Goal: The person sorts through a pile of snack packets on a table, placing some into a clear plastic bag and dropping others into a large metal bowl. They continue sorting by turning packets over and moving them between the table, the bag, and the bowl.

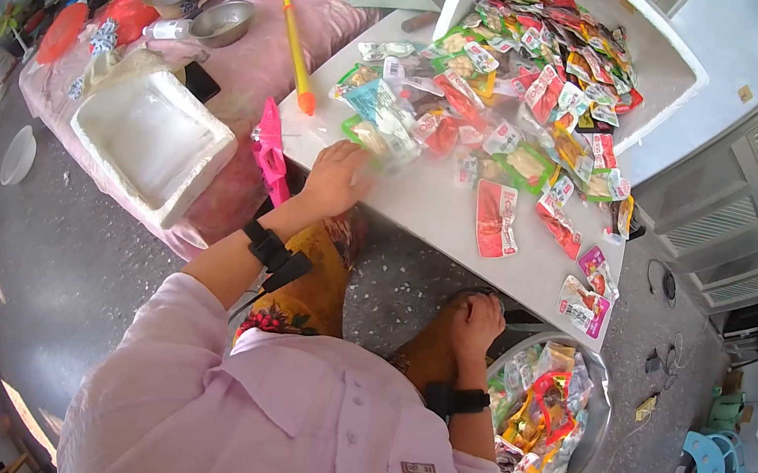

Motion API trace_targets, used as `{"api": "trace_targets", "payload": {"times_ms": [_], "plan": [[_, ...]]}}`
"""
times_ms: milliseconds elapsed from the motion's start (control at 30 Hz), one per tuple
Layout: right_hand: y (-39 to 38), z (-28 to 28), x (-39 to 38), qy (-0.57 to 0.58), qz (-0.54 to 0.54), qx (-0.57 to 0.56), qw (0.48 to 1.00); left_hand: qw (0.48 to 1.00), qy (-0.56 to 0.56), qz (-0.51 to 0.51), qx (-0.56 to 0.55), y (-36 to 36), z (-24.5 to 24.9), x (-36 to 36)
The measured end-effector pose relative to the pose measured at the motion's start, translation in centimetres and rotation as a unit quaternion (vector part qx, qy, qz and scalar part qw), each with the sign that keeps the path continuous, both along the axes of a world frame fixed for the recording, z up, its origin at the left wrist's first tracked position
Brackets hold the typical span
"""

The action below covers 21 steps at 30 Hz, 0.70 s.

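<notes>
My left hand (336, 179) reaches over the near left edge of the white table (425, 202). Its fingers are stretched out and slightly blurred, close to a clear and green snack packet (368, 136); contact is hard to make out. On my knee rests my right hand (477, 325), fingers loosely bent, holding nothing visible. Small sealed snack packets are strewn across the table, among them a red and white packet (496, 220) lying alone. More packets spill from a white foam box (672, 70) tipped on its side at the back.
A metal basin (603, 414) filled with packets stands on the floor by my right leg. Left of the table, a pink-covered bed (279, 54) carries an open foam box (151, 133), a metal bowl (221, 22) and a yellow toy stick (296, 47). A pink plastic object (271, 153) touches the table's left side.
</notes>
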State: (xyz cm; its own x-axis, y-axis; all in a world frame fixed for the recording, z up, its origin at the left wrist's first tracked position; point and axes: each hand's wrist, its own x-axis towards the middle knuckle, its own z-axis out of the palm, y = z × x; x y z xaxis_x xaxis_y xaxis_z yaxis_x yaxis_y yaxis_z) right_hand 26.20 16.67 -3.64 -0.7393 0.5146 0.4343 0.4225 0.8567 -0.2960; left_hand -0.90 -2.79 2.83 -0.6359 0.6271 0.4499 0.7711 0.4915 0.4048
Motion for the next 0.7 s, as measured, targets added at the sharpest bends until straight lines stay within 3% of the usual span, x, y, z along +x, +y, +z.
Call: {"api": "trace_targets", "payload": {"times_ms": [100, 167, 333, 467, 567, 700], "plan": [[0.1, -0.1, 0.2, 0.004, -0.002, 0.006, 1.000, 0.994, 0.039, 0.102, -0.011, -5.8, -0.1, -2.8], [0.3, -0.2, 0.4, 0.004, 0.000, 0.000, 1.000, 0.974, 0.089, 0.194, -0.077, -10.9, -0.1, -5.4], [0.4, -0.1, 0.5, 0.006, 0.000, -0.005, 1.000, 0.896, 0.069, 0.401, -0.179, -22.6, -0.7, -8.4], [0.4, -0.2, 0.5, 0.013, 0.003, 0.005, 1.000, 0.893, -0.050, 0.387, -0.222, -26.6, -2.5, -10.1], [0.5, -0.4, 0.5, 0.020, 0.000, 0.020, 1.000, 0.926, -0.074, 0.352, -0.112, -29.1, -4.0, -12.0], [0.2, -0.2, 0.5, 0.037, 0.001, 0.020, 0.999, 0.930, -0.106, 0.328, -0.130, -30.7, -3.7, -12.9]]}}
